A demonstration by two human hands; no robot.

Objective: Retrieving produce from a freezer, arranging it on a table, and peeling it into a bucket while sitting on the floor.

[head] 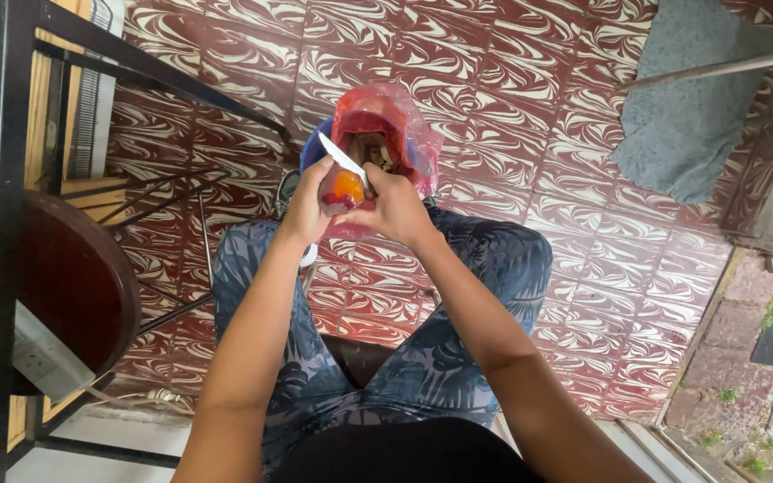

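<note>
My left hand (308, 207) grips a small orange fruit (348, 187), partly hidden by my fingers. My right hand (397, 210) holds a knife (342, 157) whose pale blade slants up to the left, resting against the fruit. Both hands are held together above a blue bin lined with a red plastic bag (385, 114) that stands on the floor between my feet. Brownish scraps lie inside the bag.
A dark round table (73, 277) is at my left, with a white power strip (44, 360) by its edge and black metal frame bars (163, 76) beyond. A grey mat (686, 107) lies at the upper right on the red-and-white patterned floor tiles (583, 233).
</note>
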